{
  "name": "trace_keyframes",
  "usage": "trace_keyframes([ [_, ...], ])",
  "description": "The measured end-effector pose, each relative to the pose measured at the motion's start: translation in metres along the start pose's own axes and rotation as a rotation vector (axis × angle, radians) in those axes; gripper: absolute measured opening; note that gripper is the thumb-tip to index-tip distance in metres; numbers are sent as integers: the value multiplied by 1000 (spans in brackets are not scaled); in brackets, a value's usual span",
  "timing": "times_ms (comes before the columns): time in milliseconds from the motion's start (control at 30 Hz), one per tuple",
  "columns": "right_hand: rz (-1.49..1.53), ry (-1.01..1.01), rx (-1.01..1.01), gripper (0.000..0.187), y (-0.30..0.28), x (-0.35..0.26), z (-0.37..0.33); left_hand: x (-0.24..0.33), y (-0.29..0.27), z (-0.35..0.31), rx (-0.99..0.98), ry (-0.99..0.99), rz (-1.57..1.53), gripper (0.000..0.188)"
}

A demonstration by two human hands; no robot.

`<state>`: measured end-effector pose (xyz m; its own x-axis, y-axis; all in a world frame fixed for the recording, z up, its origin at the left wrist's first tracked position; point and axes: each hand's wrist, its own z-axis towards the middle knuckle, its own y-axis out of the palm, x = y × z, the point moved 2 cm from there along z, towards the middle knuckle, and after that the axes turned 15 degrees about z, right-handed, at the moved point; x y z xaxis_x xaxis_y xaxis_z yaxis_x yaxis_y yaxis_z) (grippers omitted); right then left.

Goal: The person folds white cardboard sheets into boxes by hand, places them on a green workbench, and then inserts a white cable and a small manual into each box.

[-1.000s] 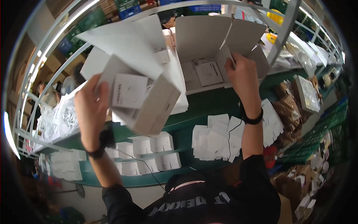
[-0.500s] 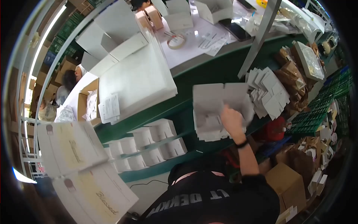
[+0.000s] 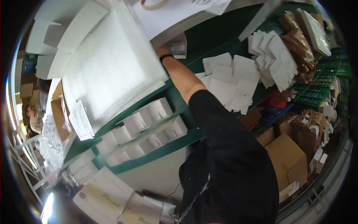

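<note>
My right arm stretches far forward across the green bench. Its hand (image 3: pixel 162 51), above a black wristband, reaches in beside the stack of thin white foam sheets (image 3: pixel 108 71). Its fingers are mostly hidden there, next to a small white open box (image 3: pixel 179 48) under the upper shelf's edge. What they hold, if anything, does not show. Right of the forearm lies a loose pile of white folded card pieces (image 3: pixel 231 80). Two rows of small open white boxes (image 3: pixel 149 115) stand left of the arm. My left hand is out of view.
More white card pieces (image 3: pixel 274 58) lean in a stack at the right, near brown paper bundles (image 3: pixel 298 48). A cardboard box (image 3: pixel 287 160) and green crates (image 3: pixel 324 76) are at the right. Large printed white boxes (image 3: pixel 104 194) lie lower left. A grey metal post (image 3: pixel 261 20) rises behind.
My right hand has left the white card pieces and reached forward and left beside the foam sheets. Those pieces now lie spread rather than upright. The whole view has shifted.
</note>
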<state>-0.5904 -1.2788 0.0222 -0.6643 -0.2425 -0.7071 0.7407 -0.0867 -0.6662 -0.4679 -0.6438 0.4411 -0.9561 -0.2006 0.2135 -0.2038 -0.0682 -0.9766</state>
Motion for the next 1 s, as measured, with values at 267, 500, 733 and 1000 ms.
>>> trace_keyframes([
  [267,974,-32,-240,40,-1,-113,-91,4,-10,-91,-197,-177,151,22],
  [500,969,385,-791,23,-252,-108,-206,95,2,-5,-254,-75,79,18],
  [733,1000,436,-797,37,-489,-172,-335,151,15,77,-150,410,148,14],
  [1000,255,176,-596,35,-511,-130,-300,220,75,156,-69,846,47,12],
])
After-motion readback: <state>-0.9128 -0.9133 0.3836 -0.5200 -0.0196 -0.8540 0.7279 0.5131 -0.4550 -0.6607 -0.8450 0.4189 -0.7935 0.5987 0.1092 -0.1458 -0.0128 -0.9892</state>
